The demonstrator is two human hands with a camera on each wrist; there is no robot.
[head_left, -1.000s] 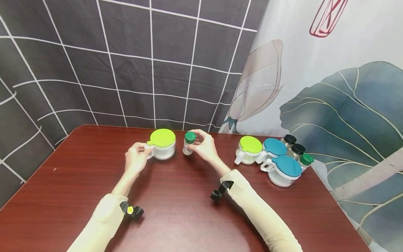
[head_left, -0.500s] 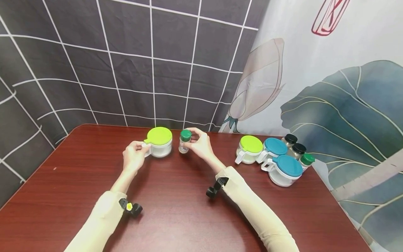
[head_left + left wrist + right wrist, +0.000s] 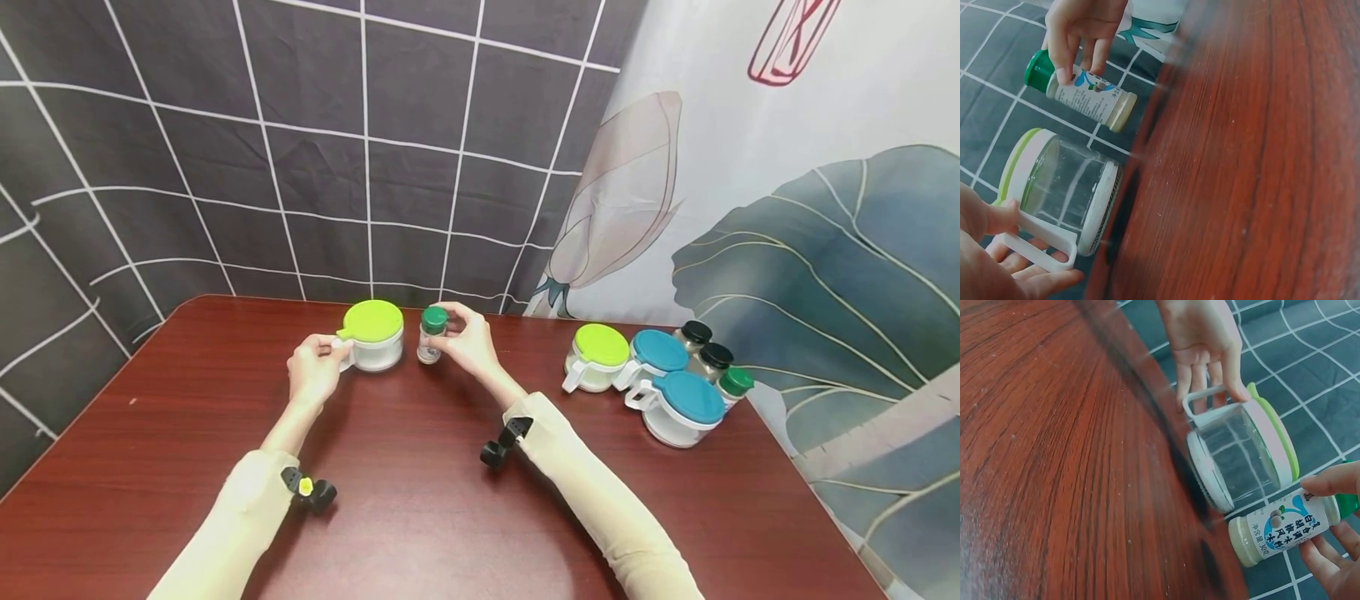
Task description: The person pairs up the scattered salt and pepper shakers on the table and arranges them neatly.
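Lime-green-lidded, the clear round jar [image 3: 378, 354] sits in my left hand's [image 3: 313, 372] grip, which pinches its white handle [image 3: 1049, 232]. My right hand [image 3: 468, 343] grips a small, label-wrapped seasoning bottle with a green cap [image 3: 429, 353], upright just beside the jar, near the far edge of the reddish-brown wooden surface [image 3: 420, 517]. From here I cannot tell whether either base touches it. Well to the right stand two blue-lidded jars [image 3: 681, 412].
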